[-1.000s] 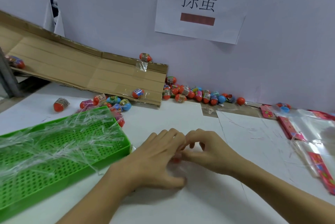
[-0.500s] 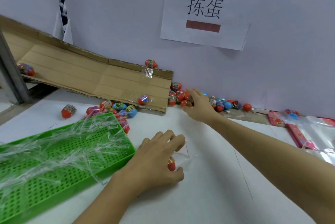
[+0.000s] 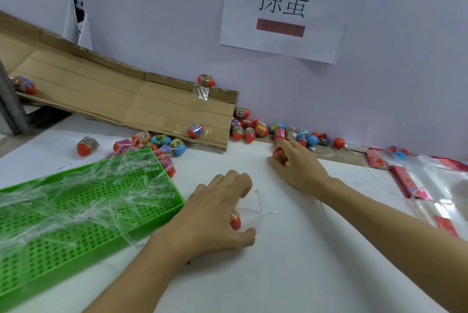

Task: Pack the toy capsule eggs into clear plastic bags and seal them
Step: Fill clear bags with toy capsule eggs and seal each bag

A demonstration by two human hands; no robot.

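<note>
Your white table (image 3: 291, 274) holds a perforated green plastic tray (image 3: 83, 213), cut off at the left edge and strewn with clear plastic strips (image 3: 76, 193). Beside it your left hand (image 3: 212, 216) curls over 1 red capsule egg (image 3: 235, 221) in a barely visible clear plastic bag (image 3: 255, 208). Your right hand (image 3: 296, 168) grips red eggs (image 3: 279, 154), count unclear, near the egg pile (image 3: 258, 129) along the wall.

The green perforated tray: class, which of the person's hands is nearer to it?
Left. The left hand lies just beside the green perforated tray's right edge; the right hand is farther off, by the wall.
</note>
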